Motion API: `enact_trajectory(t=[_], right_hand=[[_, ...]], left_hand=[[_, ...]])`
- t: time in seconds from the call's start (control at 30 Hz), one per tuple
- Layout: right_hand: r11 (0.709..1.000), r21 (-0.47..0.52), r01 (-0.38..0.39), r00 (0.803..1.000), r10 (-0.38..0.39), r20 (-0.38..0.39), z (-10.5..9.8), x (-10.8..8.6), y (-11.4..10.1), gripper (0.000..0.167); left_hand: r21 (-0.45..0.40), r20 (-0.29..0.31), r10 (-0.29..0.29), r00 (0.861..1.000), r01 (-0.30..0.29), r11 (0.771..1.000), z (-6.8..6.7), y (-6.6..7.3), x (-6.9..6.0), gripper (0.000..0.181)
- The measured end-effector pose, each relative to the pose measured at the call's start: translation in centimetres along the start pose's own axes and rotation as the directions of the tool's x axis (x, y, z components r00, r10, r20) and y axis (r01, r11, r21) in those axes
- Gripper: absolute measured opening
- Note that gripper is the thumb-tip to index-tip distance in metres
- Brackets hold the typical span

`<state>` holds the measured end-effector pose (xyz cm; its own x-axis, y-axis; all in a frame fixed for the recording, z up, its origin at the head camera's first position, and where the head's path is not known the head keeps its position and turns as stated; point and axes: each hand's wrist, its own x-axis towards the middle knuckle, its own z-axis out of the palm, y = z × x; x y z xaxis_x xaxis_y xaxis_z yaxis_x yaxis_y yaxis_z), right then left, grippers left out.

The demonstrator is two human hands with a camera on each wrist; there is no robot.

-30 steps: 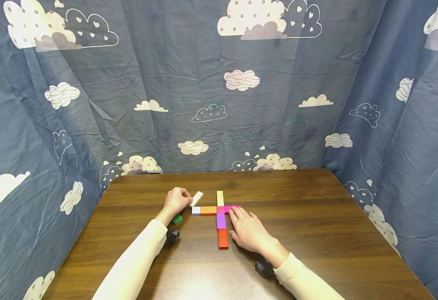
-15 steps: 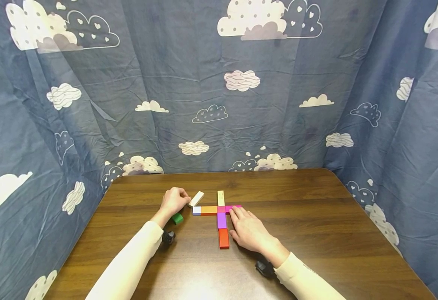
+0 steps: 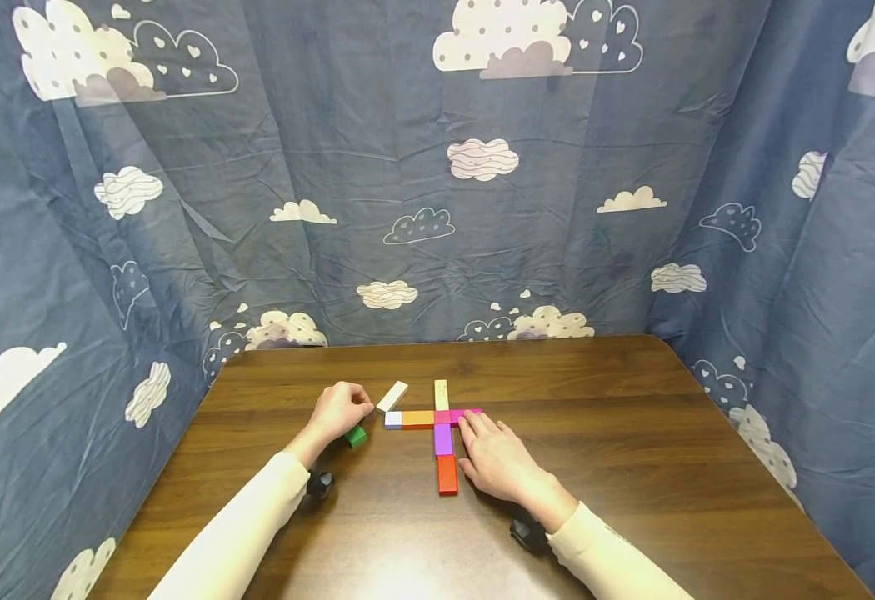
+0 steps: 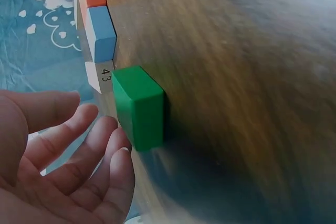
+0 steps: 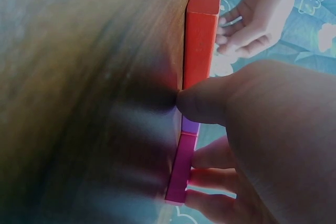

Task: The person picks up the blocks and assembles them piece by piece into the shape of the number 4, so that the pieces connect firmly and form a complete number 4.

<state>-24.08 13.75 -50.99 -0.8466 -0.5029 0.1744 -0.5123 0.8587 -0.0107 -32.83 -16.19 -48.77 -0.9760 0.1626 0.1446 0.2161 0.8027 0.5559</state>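
Several coloured blocks lie end to end as a cross in the head view: yellow block point(image 3: 441, 393), pink block point(image 3: 442, 417), orange block point(image 3: 417, 419), light-blue block point(image 3: 393, 420), purple block point(image 3: 443, 439) and red block point(image 3: 447, 475). The fingers of my right hand point(image 3: 499, 457) rest on the magenta block point(image 5: 181, 171) of the right arm. Left of the cross, my left hand point(image 3: 340, 411) hovers with loosely bent fingers, holding nothing. Beside it is a green block point(image 4: 140, 108), partly hidden in the head view. A white block point(image 3: 392, 397) lies slanted near the light-blue one.
The brown wooden table point(image 3: 617, 467) extends on both sides of the blocks. A dark blue cloud-print curtain point(image 3: 347, 167) hangs behind and beside it. Black wrist devices point(image 3: 529, 536) sit under both wrists, close to the tabletop.
My left hand has drawn away from the white block, moving left and slightly nearer to me. The right hand stays on the magenta block, and the blocks keep their places.
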Motion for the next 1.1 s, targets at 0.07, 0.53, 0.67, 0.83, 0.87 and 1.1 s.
enact_trajectory(t=[0.07,0.53,0.67,0.83,0.87,1.1], right_hand=[[1.0,-0.002,-0.007,1.0,0.007,0.007,0.0,0.0,0.1,0.067],[1.0,-0.001,-0.026,0.999,0.026,0.019,0.1,0.2,0.0,0.067],[1.0,0.0,-0.022,1.0,0.022,0.01,0.3,0.1,-0.1,0.067],[1.0,0.007,-0.018,1.0,0.018,0.015,0.2,0.0,-0.2,0.067],[1.0,0.007,-0.019,1.0,0.019,0.015,0.2,0.0,-0.2,0.067],[1.0,-0.008,-0.027,1.0,0.027,0.015,0.1,0.2,-0.1,0.067]], left_hand=[[0.003,0.024,0.012,1.0,-0.012,1.0,-0.2,-0.1,-0.3,0.011],[-0.113,0.222,0.114,0.968,-0.091,0.989,-2.4,-2.5,-1.9,0.017],[-0.176,0.287,0.155,0.945,-0.107,0.979,-2.9,-3.3,-2.1,0.028],[-0.2,0.308,0.173,0.936,-0.114,0.973,-2.8,-4.0,-2.5,0.032],[-0.199,0.305,0.175,0.936,-0.117,0.973,-2.8,-4.1,-2.5,0.033],[-0.179,0.267,0.208,0.941,-0.163,0.97,-2.3,-4.7,-2.5,0.034]])
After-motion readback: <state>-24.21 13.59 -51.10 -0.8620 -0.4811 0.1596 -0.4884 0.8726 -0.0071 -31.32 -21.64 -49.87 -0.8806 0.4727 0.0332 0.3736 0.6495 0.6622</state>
